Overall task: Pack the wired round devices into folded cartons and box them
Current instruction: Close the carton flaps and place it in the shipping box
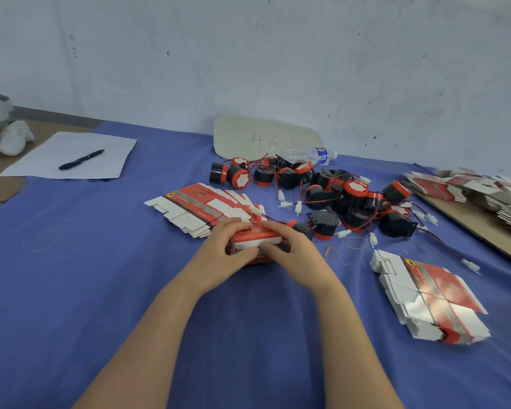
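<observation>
Both hands are together on one red-and-white carton [255, 236] on the blue cloth [101, 290]: the left hand [219, 252] grips its left end and the right hand [295, 255] pinches its near flap. Just behind lies a pile of wired round devices [351, 190], more than ten but too tangled to count exactly. Two fanned stacks of flat cartons lie on the cloth, the left stack [201, 208] just behind the left hand and the right stack [431, 293] well apart, and one pen [81, 159] lies on one paper sheet [106, 146] far left.

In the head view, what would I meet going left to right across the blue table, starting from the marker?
Black marker on white paper → fanned flat cartons → folded carton gripped by left hand and right hand → stack of flat cartons. The pile of round devices overlaps these, so omitted.
</observation>
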Tool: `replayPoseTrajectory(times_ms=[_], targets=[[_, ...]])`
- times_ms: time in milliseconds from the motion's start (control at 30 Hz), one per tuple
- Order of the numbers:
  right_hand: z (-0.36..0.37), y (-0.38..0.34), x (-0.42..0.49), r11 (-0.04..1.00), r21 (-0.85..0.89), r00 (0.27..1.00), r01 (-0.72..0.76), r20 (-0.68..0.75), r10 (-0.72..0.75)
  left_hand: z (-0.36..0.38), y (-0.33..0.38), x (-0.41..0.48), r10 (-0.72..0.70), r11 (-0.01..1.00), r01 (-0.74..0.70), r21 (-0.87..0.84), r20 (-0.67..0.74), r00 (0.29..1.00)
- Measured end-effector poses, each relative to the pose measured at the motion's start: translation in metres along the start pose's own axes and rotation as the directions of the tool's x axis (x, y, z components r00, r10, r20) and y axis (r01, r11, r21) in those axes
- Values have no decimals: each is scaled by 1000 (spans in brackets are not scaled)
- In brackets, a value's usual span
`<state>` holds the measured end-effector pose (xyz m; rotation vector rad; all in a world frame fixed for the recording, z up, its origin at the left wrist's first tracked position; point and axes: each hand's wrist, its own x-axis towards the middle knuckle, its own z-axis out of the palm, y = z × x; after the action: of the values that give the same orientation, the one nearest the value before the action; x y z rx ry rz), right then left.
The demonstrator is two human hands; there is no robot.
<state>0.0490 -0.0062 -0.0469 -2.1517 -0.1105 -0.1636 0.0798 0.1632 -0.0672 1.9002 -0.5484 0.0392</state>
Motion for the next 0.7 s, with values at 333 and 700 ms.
replayPoseTrajectory(times_ms=[333,700], targets=[[7,-2,3,992,102,996,-73,-37,77,9,3,2,-108,993,108,47,-8,994],[28,-4,9,898,345,944,-273,-83,319,31,17,2,-301,951,274,-145,-217,929]])
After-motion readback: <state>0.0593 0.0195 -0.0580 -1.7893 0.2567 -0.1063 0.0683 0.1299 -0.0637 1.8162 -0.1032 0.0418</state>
